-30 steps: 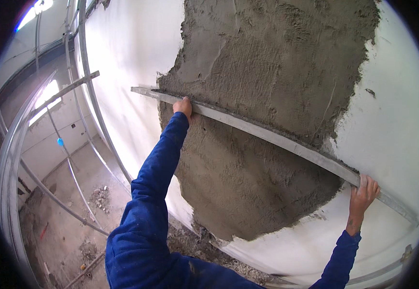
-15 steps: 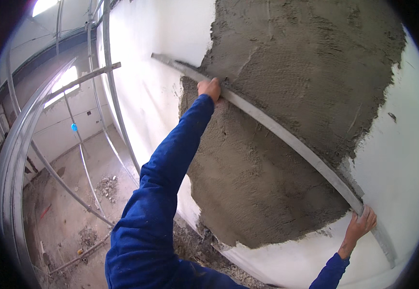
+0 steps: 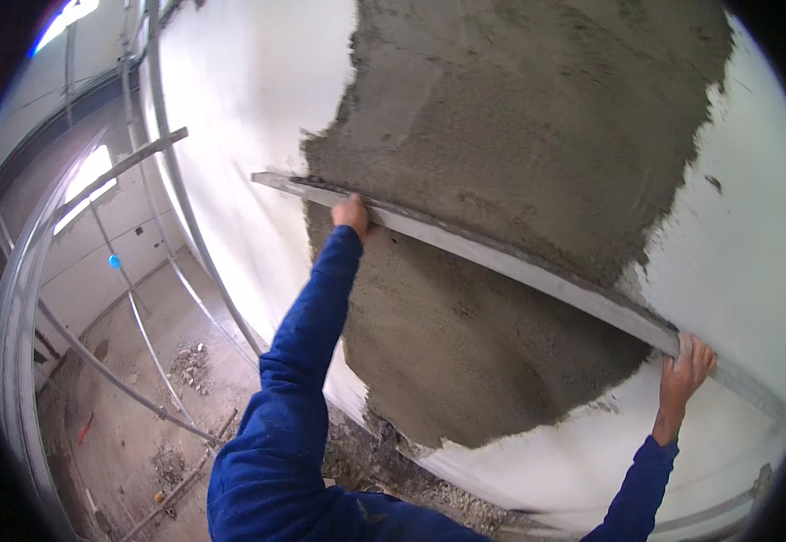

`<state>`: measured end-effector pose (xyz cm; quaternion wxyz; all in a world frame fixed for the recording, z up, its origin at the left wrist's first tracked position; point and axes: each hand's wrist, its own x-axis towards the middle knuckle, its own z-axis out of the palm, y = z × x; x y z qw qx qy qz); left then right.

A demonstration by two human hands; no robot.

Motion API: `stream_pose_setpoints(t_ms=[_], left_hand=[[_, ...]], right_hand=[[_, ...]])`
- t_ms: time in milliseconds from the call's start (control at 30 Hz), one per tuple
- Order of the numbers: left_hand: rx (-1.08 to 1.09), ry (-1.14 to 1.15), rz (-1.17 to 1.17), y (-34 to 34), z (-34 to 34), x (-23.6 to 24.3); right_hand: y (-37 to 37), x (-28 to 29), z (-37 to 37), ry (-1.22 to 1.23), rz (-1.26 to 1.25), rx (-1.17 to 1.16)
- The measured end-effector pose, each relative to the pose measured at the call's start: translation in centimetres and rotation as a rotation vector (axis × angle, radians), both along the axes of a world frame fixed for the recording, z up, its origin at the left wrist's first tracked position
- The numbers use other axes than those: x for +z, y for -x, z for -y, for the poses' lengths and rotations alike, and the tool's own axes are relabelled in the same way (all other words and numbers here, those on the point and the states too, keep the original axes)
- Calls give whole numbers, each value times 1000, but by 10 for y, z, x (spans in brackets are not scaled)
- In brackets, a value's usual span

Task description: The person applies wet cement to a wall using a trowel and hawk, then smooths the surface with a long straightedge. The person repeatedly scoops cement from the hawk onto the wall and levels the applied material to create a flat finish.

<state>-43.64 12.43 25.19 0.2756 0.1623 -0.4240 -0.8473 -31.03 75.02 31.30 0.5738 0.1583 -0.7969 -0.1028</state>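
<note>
A long grey plasterer's straightedge lies slantwise across a patch of wet grey mortar on the white wall. Its left end sits higher than its right, and both ends reach past the patch. My left hand is closed round the bar near its upper left end. Toward the lower right end, my right hand grips the same bar, with fingers over its top edge. A ridge of mortar runs along the bar's upper edge. Below it, part of the mortar is in shadow.
Metal framing studs stand at the left, with a bundle of long metal profiles close by. Rubble lies on the dusty floor. Dirt and debris run along the wall's foot. A pale rail shows at the lower right.
The straightedge has turned to a flatter slant: its left end came down and its right end went up. Both hands moved with it, still gripping. The view shifted slightly.
</note>
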Motion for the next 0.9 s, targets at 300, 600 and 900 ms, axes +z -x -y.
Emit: stream_pose_setpoints(t_ms=[300,600,900], left_hand=[[87,189,143,-9,2,69],[-35,184,82,5,22,63],[-17,109,15,9,17,50]], right_hand=[[0,25,2,28,-68,47],[-5,31,2,35,-55,84],[-6,22,6,96,-107,76]])
